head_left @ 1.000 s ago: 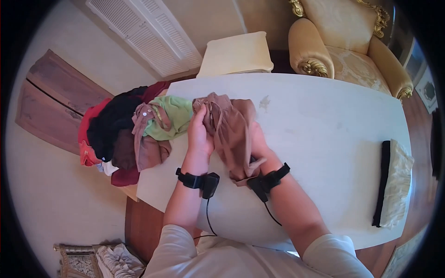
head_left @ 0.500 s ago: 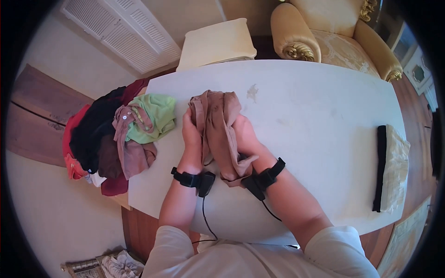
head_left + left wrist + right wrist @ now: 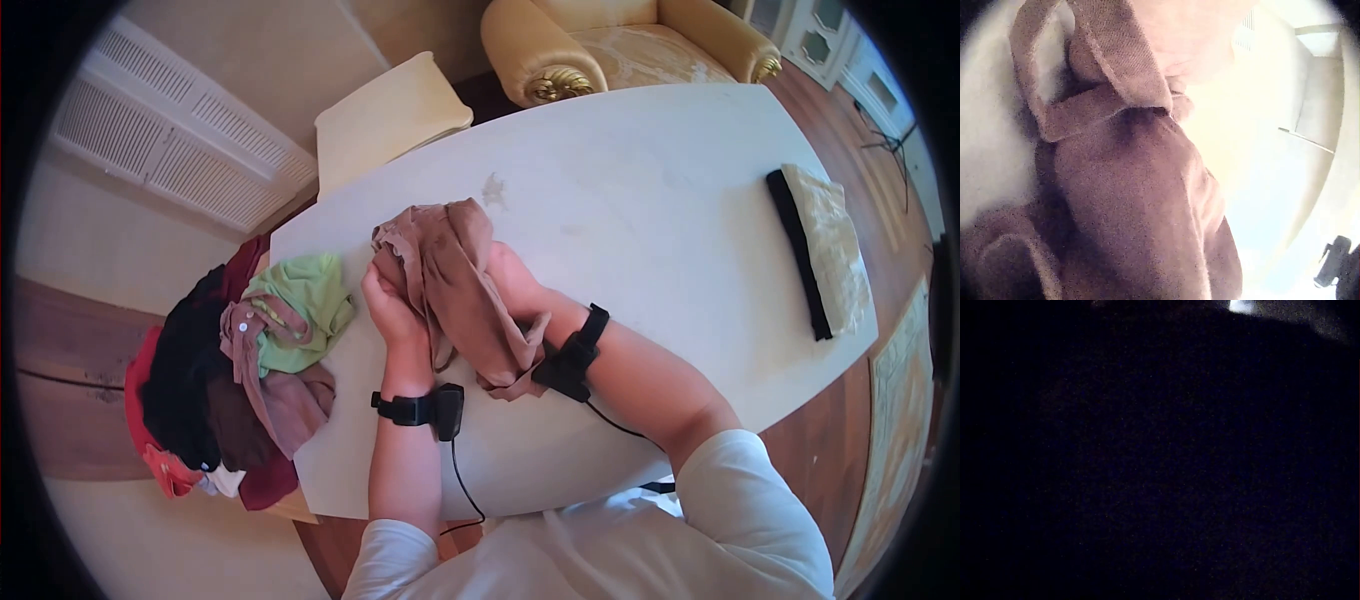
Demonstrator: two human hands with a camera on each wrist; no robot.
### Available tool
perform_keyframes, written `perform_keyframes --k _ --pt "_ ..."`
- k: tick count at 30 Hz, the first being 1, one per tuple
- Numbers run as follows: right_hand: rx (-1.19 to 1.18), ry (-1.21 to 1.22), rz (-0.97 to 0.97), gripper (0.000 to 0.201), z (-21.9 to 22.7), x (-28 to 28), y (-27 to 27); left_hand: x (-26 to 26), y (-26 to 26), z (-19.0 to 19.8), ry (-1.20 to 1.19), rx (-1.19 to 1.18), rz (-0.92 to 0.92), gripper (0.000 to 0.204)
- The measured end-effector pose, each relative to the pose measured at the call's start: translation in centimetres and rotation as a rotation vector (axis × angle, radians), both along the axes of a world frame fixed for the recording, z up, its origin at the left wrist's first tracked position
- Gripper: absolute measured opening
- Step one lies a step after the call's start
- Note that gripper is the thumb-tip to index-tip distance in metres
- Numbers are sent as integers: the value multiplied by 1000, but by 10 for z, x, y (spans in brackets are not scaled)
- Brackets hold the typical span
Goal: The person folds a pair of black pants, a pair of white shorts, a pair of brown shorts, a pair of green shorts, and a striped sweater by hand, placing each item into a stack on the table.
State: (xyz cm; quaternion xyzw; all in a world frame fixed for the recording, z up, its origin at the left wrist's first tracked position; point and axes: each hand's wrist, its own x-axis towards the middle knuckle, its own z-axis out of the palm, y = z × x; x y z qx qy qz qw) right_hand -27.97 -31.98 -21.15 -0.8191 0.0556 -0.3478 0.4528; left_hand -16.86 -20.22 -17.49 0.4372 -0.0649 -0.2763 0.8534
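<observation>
Both hands hold a bunched brown garment over the near middle of the white table. At its left side, my left hand grips the cloth. My right hand holds the opposite side, its fingers hidden behind the folds. The lower end of the garment hangs toward the right wrist strap. Close up in the left wrist view, the brown cloth shows a looped band below part of a hand. Cloth darkens nearly all of the right wrist view.
A heap of clothes lies at the table's left end, with a green garment, a black one and a red one. A folded cream and black garment lies at the right end. Beyond the table stand a cream side table and a gold armchair.
The head view has turned, swinging the room around. The brown garment has moved away from the green one in the heap. My left thumb has shifted from the garment's top to its left side.
</observation>
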Motion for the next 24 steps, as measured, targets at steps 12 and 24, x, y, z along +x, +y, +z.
perform_keyframes --k 12,24 --pt "78 -31 -18 28 -4 3 -1 14 1 -8 54 20 -228 49" --pt "530 203 198 44 56 -44 -50 31 11 -21 99 -129 -327 34"
